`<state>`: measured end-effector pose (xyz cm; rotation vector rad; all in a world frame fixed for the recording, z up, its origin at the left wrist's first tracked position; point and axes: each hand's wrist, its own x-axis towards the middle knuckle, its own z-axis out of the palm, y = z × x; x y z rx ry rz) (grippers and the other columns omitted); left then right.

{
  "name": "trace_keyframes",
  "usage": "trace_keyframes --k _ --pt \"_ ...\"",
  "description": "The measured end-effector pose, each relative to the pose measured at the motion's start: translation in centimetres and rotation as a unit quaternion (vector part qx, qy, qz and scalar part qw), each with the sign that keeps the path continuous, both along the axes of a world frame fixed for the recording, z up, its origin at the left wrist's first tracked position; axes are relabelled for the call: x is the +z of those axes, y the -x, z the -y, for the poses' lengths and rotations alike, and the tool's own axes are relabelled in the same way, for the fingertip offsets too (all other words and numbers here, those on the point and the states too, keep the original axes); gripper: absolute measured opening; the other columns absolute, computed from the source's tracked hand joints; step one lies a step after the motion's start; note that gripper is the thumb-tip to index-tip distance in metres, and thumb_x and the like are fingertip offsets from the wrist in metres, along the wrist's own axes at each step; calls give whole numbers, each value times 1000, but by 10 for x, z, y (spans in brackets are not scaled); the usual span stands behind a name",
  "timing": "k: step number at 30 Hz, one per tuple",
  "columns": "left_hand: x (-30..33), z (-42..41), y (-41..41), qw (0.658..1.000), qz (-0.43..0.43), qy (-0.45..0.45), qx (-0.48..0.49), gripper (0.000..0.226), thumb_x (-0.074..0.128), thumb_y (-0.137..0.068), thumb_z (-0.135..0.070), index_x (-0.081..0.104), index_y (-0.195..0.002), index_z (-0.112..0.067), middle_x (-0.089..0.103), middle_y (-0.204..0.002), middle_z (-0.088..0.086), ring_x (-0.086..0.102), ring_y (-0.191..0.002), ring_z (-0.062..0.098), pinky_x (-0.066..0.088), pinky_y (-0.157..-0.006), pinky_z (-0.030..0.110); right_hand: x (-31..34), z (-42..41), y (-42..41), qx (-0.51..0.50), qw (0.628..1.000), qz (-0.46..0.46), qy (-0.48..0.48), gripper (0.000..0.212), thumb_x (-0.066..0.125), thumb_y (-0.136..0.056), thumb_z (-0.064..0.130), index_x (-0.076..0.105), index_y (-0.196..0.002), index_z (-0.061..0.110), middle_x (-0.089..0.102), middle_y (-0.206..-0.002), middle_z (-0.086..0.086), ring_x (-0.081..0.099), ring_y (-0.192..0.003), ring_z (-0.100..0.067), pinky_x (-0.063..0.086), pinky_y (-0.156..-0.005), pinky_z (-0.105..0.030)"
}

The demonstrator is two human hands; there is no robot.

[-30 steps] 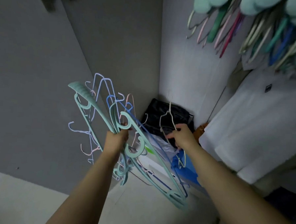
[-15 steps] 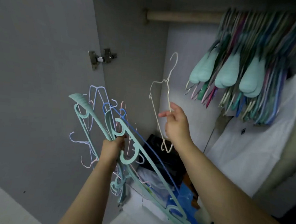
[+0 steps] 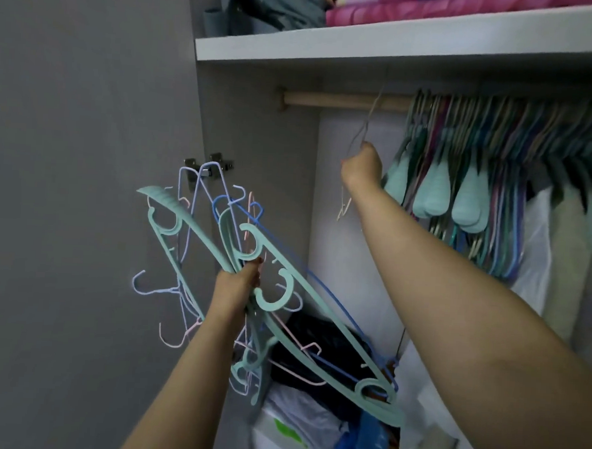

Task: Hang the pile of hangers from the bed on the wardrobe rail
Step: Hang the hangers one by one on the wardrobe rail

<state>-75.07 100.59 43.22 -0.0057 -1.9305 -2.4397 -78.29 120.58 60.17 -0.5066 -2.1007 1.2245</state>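
We face the wardrobe, its shelf above a wooden rail crowded on the right with hung hangers. Our left hand clenches the bunch of teal, blue and pink hangers low before the open door. Our right hand pinches one thin wire hanger, its blurred hook up at the rail; whether it is on, we cannot tell.

Left arm: bare to the frame's lower edge, no sleeve, watch or band.
Right arm: bare likewise.
Hands: no rings visible, no gloves.
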Motion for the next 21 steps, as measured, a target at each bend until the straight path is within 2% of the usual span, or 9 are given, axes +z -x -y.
trace_keyframes --k 4,7,10,11,13,15,16,19,21 --pt "1 0 -4 1000 -7 -2 -22 24 61 -93 -22 57 -75 -8 48 -50 0 44 -45 14 36 -43 20 0 -11 1 -8 998 30 54 36 39 -96 9 50 -128 -2 55 -129 -17 54 -118 -31 44 -86 -29" --pt "-4 4 -2 999 -18 -19 -41 11 60 -94 -20 59 -92 -9 44 -59 2 41 -59 18 35 -55 29 -10 -18 -3 -76 993 -21 87 38 37 -96 6 44 -133 0 52 -132 -16 52 -118 -31 42 -95 -33" --pt "-13 8 0 997 -18 -55 -57 9 54 -95 -8 60 -89 -7 38 -56 0 34 -56 17 30 -55 31 -27 -15 -12 -57 987 -65 134 52 37 -91 -3 34 -142 7 54 -120 -11 63 -97 -33 54 -82 -43" --pt "-16 9 -1 995 -17 -75 -69 16 50 -95 -5 61 -84 -9 36 -54 -1 33 -53 15 29 -53 29 -35 -11 -19 -47 992 -56 103 58 37 -89 -1 29 -146 7 50 -124 -13 62 -103 -34 52 -87 -44" --pt "-22 12 -4 989 -17 -116 -93 35 45 -96 -1 62 -70 -17 34 -52 -2 31 -50 14 29 -52 27 -57 -2 -33 -57 998 -5 -20 63 40 -91 4 19 -150 6 29 -149 -17 38 -135 -33 33 -110 -38" --pt "-31 16 -7 980 -6 -168 -107 38 43 -98 -5 60 -66 -18 36 -54 -2 33 -49 12 30 -52 26 -85 12 -54 -73 986 -5 -148 64 44 -93 7 16 -151 8 8 -158 -16 15 -145 -31 20 -115 -36" --pt "-36 18 -8 974 5 -192 -118 34 42 -99 -8 58 -70 -16 37 -57 -1 36 -50 11 30 -51 24 -98 20 -66 -96 973 -29 -209 65 46 -91 8 20 -150 11 8 -158 -15 13 -145 -33 19 -115 -39" --pt "-48 24 -12 949 12 -251 -192 31 48 -87 -9 56 -60 -21 37 -56 -3 38 -45 8 32 -45 20 -132 38 -94 -130 935 -121 -305 54 52 -83 9 43 -136 12 37 -143 -14 35 -132 -34 31 -106 -44" --pt "-55 28 -14 917 12 -297 -266 27 61 -73 -10 52 -51 -23 35 -51 -7 34 -42 7 33 -43 19 -147 36 -96 -34 963 -91 -252 38 52 -86 10 51 -124 11 54 -124 -11 52 -115 -31 43 -95 -41"
